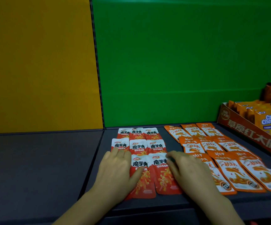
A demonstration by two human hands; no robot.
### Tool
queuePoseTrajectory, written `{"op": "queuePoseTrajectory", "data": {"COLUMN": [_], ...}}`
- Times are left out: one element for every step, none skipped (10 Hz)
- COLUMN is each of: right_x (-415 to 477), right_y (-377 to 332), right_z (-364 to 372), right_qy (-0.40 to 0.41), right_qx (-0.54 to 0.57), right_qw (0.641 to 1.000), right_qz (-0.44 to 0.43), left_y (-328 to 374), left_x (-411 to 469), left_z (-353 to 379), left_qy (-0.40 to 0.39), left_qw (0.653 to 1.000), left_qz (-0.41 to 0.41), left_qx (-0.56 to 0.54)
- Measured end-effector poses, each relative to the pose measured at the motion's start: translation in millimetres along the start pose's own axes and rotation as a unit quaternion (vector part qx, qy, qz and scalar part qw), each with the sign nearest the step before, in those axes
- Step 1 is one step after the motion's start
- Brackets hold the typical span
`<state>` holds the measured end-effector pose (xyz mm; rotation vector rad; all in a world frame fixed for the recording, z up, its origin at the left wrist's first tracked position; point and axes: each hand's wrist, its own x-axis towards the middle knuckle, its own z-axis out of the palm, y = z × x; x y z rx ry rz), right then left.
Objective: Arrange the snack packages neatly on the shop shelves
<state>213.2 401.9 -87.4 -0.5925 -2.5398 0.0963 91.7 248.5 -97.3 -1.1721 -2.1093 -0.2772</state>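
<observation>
Several red and white snack packets [139,146] lie flat in rows on the dark shelf [42,159]. My left hand [115,172] lies flat over the front-left packet, its thumb on the front middle packet [142,177]. My right hand [188,172] rests with straight fingers along the right edge of the front right red packet [162,174]. To the right, several orange packets [212,146] lie in overlapping rows; my right hand covers part of the nearest left one.
An orange display box [251,135] holding Cal Cheese packs [269,122] stands at the far right. A yellow back panel [39,62] and a green one [180,62] rise behind the shelf. A seam splits the shelf left of the red packets.
</observation>
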Motion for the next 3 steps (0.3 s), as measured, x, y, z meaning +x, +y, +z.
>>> {"op": "queuePoseTrajectory", "data": {"right_x": [-2,-5,-7], "right_y": [-2,-1,1], "right_z": [-1,-4,-11], "right_qy": [0.015,0.037,0.017], "right_qx": [0.020,0.040,0.100], "right_qw": [1.000,0.999,0.995], "right_qz": [0.004,0.003,0.004], "left_y": [-3,-7,-13], "left_x": [1,1,0], "left_z": [-6,-9,-19], "left_qy": [0.017,0.037,0.053], "left_qw": [1.000,0.997,0.983], "left_qz": [-0.011,-0.014,-0.046], "left_qx": [-0.022,-0.071,-0.169]}}
